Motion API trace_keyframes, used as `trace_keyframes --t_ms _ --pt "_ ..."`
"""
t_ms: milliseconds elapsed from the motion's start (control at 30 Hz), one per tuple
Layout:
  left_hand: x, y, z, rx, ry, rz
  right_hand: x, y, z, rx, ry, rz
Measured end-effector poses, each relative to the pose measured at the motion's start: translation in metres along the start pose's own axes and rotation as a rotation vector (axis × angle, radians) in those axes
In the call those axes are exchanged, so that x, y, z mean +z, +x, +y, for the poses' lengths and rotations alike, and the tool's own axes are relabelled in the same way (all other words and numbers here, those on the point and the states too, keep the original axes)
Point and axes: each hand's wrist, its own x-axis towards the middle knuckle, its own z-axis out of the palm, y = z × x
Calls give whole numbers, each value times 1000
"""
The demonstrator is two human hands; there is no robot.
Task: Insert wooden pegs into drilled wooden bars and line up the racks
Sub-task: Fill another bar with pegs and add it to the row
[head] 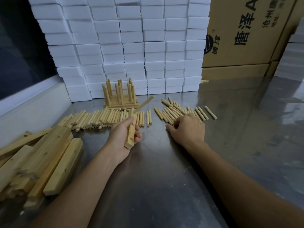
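Gripping the stiff, light drilled bar [130, 130] mid-length at frame centre with my left hand [122, 137], I'm curling my right hand [187, 129] onto loose pegs [174, 111], though whether it's pinching one I cannot tell.

My single head-worn wide-angle camera looks forward and steeply down over the steel bench [164, 186], close enough that both forearms enter from the bottom edge. It faces a wall of white foam blocks [131, 46] at the back, with cardboard cartons [243, 33] at upper right. Edges bow outward.
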Motion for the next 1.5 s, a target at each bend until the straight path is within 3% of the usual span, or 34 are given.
trace_keyframes --t_ms 333,633,800,1167,1500 --pt "-1 0 -1 -4 -12 -8 2 1 3 25 183 146" --pt "-1 2 -2 14 -34 -9 -11 1 -2 181 1020 235" --pt "-1 1 -3 47 -30 15 -21 -5 -14 167 1369 34" --pt "1 -3 -1 27 -111 12 -25 -3 -18 377 1487 -215" --pt "3 -1 -4 64 -32 44 -15 -10 -21 202 1385 -233"
